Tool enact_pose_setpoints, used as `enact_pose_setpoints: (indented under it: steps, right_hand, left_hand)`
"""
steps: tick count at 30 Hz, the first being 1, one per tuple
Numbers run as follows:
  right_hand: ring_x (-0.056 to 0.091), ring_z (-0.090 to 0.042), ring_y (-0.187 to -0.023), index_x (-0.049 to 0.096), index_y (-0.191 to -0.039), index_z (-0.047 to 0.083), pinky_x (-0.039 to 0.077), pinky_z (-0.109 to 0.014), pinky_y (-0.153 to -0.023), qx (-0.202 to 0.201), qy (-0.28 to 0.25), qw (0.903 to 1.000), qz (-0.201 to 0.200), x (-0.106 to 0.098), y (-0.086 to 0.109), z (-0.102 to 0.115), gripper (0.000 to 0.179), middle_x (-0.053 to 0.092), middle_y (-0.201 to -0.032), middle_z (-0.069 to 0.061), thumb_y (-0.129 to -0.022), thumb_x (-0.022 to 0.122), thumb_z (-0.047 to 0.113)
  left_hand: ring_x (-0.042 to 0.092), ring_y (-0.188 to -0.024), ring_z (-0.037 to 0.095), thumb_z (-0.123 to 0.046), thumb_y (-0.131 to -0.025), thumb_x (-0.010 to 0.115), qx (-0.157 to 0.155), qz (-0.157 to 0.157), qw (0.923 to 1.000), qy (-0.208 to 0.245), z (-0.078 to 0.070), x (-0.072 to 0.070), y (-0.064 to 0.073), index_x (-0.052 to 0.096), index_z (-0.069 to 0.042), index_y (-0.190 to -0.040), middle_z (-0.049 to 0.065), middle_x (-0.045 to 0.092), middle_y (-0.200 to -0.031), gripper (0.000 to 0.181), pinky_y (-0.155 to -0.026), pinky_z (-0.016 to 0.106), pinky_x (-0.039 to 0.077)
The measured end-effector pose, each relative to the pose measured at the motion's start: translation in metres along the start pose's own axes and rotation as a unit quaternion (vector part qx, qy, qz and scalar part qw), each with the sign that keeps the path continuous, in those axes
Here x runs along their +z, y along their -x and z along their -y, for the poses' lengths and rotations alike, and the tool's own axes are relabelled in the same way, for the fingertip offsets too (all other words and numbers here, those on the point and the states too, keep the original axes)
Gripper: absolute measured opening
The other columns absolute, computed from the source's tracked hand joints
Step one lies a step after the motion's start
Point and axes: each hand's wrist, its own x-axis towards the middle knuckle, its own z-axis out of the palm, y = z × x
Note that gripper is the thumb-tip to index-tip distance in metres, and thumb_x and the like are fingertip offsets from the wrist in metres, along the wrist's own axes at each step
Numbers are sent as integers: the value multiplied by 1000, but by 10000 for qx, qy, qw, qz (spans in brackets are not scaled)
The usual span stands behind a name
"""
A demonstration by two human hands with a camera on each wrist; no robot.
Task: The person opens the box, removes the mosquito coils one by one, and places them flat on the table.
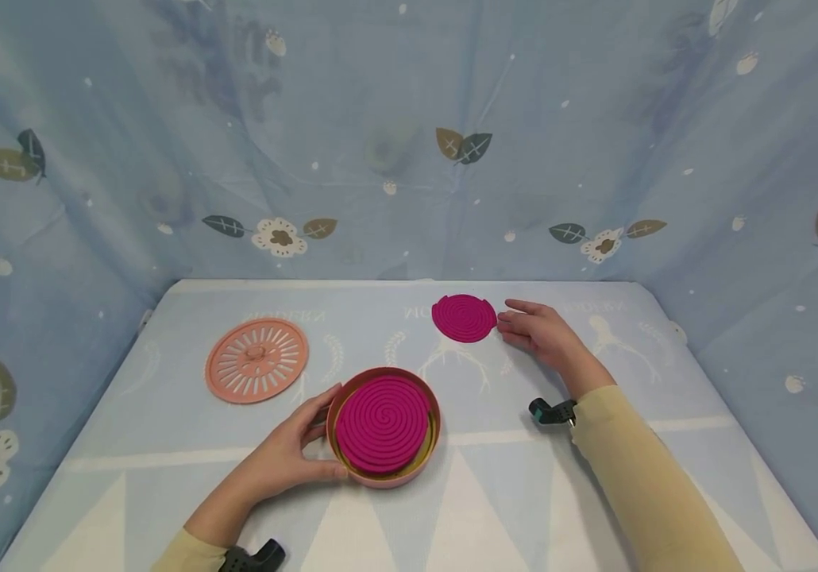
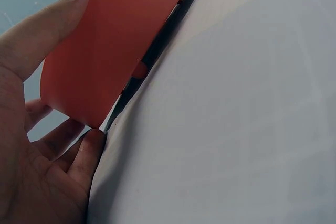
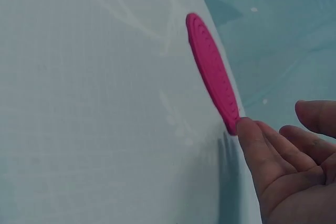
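A round pink mosquito coil box (image 1: pixel 439 425) with a golden inside stands on the table, a magenta mosquito coil (image 1: pixel 383 423) lying in it. My left hand (image 1: pixel 287 453) grips the box's left side, thumb at the near side and fingers at the far side; the left wrist view shows the thumb against its reddish wall (image 2: pixel 113 45). Farther back lies a second magenta coil (image 1: pixel 464 318), flat on the cloth. My right hand (image 1: pixel 538 332) reaches its right edge with extended fingers, the thumb held apart. In the right wrist view, a fingertip meets the end of that coil (image 3: pixel 212 72).
A slotted pink lid (image 1: pixel 256 361) with a small knob lies at the back left. Patterned pale cloth covers the table (image 1: pixel 187 492). A blue curtain (image 1: pixel 380 95) with leaves and flowers hangs behind it and at both sides.
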Motion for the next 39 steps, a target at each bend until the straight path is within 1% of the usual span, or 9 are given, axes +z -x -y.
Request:
enact_pose_setpoints:
  steps: [4,9,12,18,21,25,28,32,39]
  right_hand:
    - [49,-34,-130,32,-153,2,47,-39,-105,-240,141,9996,95,4,14,-1,55,45,-146,-24,-103,53,11]
    - [52,-35,-127,34,-151,-1,50,-37,-102,-484,294,9975,429,16,32,-3,53,47,-144,-25,-103,53,10]
    - [55,-34,-124,36,-150,-1,51,-36,-100,-624,349,9954,633,24,40,-4,53,48,-142,-26,-102,54,12]
    - [58,-33,-120,39,-148,-2,53,-37,-100,-895,701,9885,997,45,54,-3,54,50,-140,-27,-101,58,18]
    - [59,-34,-119,41,-147,-2,53,-39,-100,-1005,815,9853,1119,56,57,-2,54,51,-139,-28,-100,60,19]
    - [60,-35,-118,42,-146,-2,52,-41,-100,-1099,851,9819,1289,68,57,0,55,52,-137,-29,-99,61,19]
    - [61,-34,-117,43,-145,-2,53,-41,-100,-1117,848,9804,1383,77,56,3,55,53,-136,-28,-99,62,20]
    - [61,-33,-116,46,-144,0,53,-41,-100,-1109,786,9794,1491,88,59,5,53,54,-135,-28,-98,64,20]
    - [59,-39,-117,50,-142,2,54,-41,-98,-1076,765,9744,1821,104,65,1,50,55,-133,-29,-97,65,18]
  left_hand:
    - [42,-136,14,-38,-64,94,-42,11,10000,-9,0,0,-1,28,-21,-157,-6,40,-150,116,-109,28,43]
    - [42,-136,16,-38,-63,94,-11,13,10000,45,-1,0,-1,28,-19,-157,-3,40,-151,116,-108,28,43]
    - [42,-136,16,-36,-64,94,4,30,9999,120,-1,-1,-1,28,-18,-157,-3,40,-151,116,-109,27,42]
    - [42,-136,16,-34,-65,94,27,81,9998,167,0,-1,0,26,-19,-158,-3,38,-152,116,-109,27,42]
    - [42,-136,16,-35,-65,94,72,73,9999,109,0,-1,0,26,-18,-158,-2,38,-152,116,-109,28,42]
    - [42,-136,15,-37,-65,94,29,59,10000,42,-2,-2,-1,27,-19,-157,-2,38,-152,116,-109,28,42]
    - [43,-135,15,-38,-64,94,-40,54,10000,39,-3,-3,-2,27,-20,-158,-3,37,-153,116,-108,27,43]
    - [43,-135,17,-36,-65,94,-13,58,10000,73,-2,-3,-3,27,-19,-158,-3,36,-154,115,-109,27,42]
    - [42,-136,14,-38,-64,94,-132,49,9999,40,0,0,-1,27,-21,-158,-4,38,-152,117,-108,26,42]
